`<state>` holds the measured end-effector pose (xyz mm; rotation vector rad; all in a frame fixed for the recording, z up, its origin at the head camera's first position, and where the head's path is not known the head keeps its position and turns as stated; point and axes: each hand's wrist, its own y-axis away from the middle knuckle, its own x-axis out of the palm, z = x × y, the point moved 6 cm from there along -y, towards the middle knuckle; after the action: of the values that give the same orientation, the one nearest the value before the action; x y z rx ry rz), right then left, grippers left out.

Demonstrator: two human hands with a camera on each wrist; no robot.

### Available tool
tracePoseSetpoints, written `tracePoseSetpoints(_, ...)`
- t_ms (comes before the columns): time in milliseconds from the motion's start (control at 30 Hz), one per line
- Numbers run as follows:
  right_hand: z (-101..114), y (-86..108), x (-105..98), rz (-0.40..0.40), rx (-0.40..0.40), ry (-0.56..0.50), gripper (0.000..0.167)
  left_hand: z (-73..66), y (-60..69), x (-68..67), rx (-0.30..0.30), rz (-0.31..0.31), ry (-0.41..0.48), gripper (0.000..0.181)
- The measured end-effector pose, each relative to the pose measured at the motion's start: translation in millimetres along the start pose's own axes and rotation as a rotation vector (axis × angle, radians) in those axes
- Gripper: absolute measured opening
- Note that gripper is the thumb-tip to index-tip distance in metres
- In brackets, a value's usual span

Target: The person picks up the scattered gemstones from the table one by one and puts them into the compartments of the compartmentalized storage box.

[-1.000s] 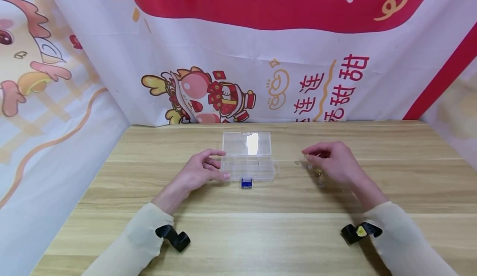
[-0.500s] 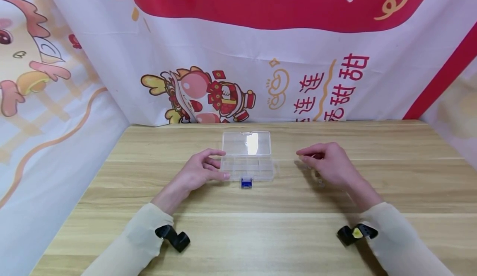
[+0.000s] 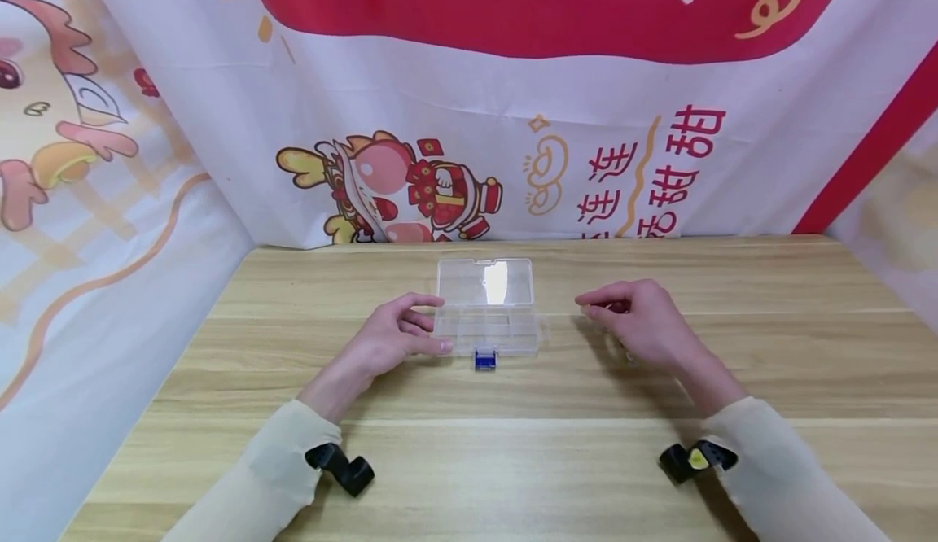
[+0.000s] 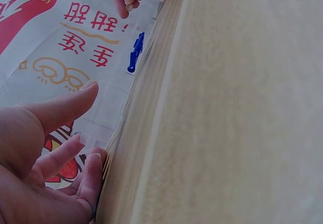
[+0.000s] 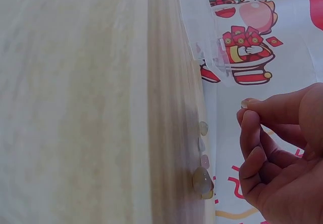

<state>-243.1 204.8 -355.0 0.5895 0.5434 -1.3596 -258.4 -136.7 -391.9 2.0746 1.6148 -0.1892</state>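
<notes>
A clear plastic compartment box (image 3: pixel 498 332) lies on the table with its lid (image 3: pixel 458 281) raised and its blue latch (image 3: pixel 485 360) toward me. My left hand (image 3: pixel 392 334) is at the box's left end, thumb at the front corner and index finger near the hinge; the fingers are spread and fairly straight. To the right of the box, my right hand (image 3: pixel 645 322) pinches a small pale stone (image 5: pixel 245 104) between thumb and index finger above the table. Below that hand, several small smooth stones (image 5: pixel 202 181) lie in a row, mostly hidden in the head view.
The wooden table (image 3: pixel 484 461) reaches back to a printed cloth (image 3: pixel 440 86) hanging behind it. Another printed cloth (image 3: pixel 110 281) hangs at the left. A black wrist camera (image 3: pixel 340 467) sits on the left sleeve, and another black camera (image 3: pixel 692 461) on the right one.
My right hand has moved a little left toward the box with the pale stone, covering more of the stones on the table. The left hand and the box have stayed put.
</notes>
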Motion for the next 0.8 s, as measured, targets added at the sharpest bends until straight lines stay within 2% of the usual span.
tracePoseSetpoints(367,12,-3.1,10,0.023,-0.020,-0.005,0.024,-1.6,0.1,0.0,0.011,0.002,-0.019,0.068)
tracePoseSetpoints(800,29,-17.3,26,0.056,-0.037,-0.002,0.022,-0.8,-0.5,1.3,0.012,0.002,-0.022,0.069)
